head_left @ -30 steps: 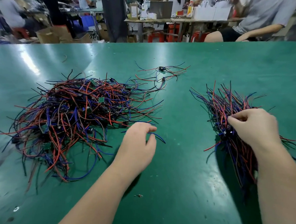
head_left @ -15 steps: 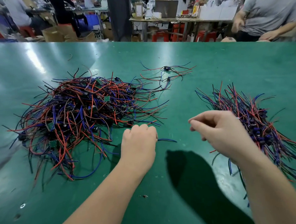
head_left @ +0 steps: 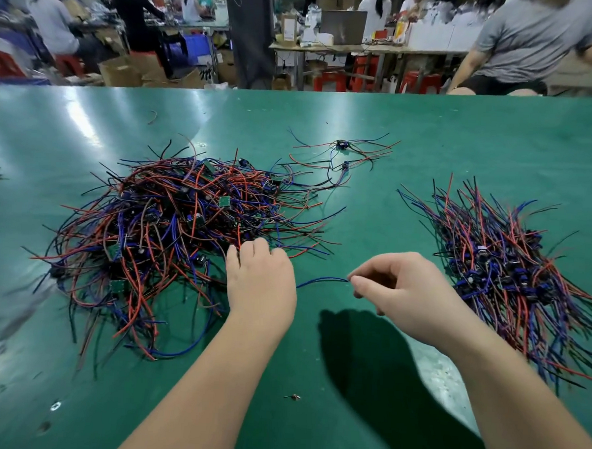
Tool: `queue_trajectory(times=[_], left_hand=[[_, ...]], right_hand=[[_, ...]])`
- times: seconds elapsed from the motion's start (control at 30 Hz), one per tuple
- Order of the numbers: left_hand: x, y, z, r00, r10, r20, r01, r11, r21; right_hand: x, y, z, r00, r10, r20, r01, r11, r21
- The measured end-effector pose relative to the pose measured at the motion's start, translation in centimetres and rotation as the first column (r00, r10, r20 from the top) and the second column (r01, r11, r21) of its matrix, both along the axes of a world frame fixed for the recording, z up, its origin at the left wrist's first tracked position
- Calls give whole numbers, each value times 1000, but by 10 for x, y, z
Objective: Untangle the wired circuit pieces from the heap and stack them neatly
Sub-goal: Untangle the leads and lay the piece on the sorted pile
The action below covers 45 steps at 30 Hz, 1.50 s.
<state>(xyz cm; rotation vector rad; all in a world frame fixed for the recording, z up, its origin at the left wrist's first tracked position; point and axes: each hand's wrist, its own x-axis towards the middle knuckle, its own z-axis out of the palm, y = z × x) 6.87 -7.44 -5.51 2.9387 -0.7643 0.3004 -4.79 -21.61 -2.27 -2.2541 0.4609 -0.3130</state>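
Two bare forearms are reaching from the near edge out over a wide green table [head_left: 463, 137], which is taking up most of the view. On its left half a big tangled heap [head_left: 184, 239] of red, blue and black wires with small green circuit boards is sprawling. On the right a flatter stack [head_left: 511, 270] of the same wired pieces is lying with its wires fanning far and near, well apart from the heap.

The left hand [head_left: 260, 284] is resting back-up at the near right edge of the heap, wrist straight, its fingers curling down into the outermost wires. What they are gripping is hidden beneath the hand, so I cannot tell. The right hand [head_left: 404, 291] is hovering between heap and stack, knuckles up and turned to the left, its thumb and forefinger pinching the tip of a blue wire [head_left: 322, 280] while the other fingers are curling loosely under. It is casting a dark shadow on the table just nearer.

That blue wire is stretching across the bare gap from under the left hand to the right fingertips. A few loose pieces [head_left: 343, 154] are lying far of the heap, wires splayed. A tiny scrap [head_left: 292, 397] is sitting near, between the forearms.
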Motion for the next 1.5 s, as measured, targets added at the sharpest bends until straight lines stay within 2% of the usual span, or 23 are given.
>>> queue_trajectory(times=[0.23,0.47,0.57,0.6,0.67,0.73,0.77,0.83,0.93,1.03,1.13,1.23,1.3,1.4,1.5], left_hand=[[3,-2,-3,998,24,-59,-21,999,48],[5,-3,2,1000,-21,19,23,992,-124],[3,-2,6,990,-115,86,136,946,-295],[1,-1,9,978,-176,114,208,886,-415],[-6,2,17,947,-297,121,300,690,-659],[-16,2,23,909,-415,51,266,480,-836],[-22,1,26,872,-489,-11,201,379,-904],[-31,-1,32,761,-638,-113,38,218,-975],[-38,-1,41,589,-787,-181,-167,101,-981],[-41,1,47,468,-855,-224,-277,99,-956],[-42,4,52,311,-912,-269,-396,133,-909],[-41,5,52,191,-930,-313,-497,183,-848],[-41,4,49,131,-920,-368,-518,253,-817],[-41,2,44,108,-852,-512,-503,397,-767],[-42,-2,36,200,-756,-624,-439,500,-746]], right_hand=[[3,4,-5,999,17,-46,-16,1000,27],[5,7,-7,998,18,-67,-17,1000,15],[6,6,-8,997,-10,-71,11,1000,20],[7,6,-8,997,-27,-71,30,999,36],[7,5,-9,996,-54,-78,61,994,88],[8,6,-8,998,-51,-38,59,958,279],[8,9,-6,999,-41,19,29,899,437],[9,13,0,983,-48,176,-90,712,696],[8,13,8,931,-145,336,-221,508,832],[6,8,14,902,-215,375,-267,403,875],[5,4,16,899,-178,400,-328,331,885],[5,3,15,906,-133,402,-346,315,884],[6,2,14,923,-170,344,-276,330,903],[8,1,13,949,-220,227,-129,386,914],[9,1,8,956,-244,164,-32,467,884]])
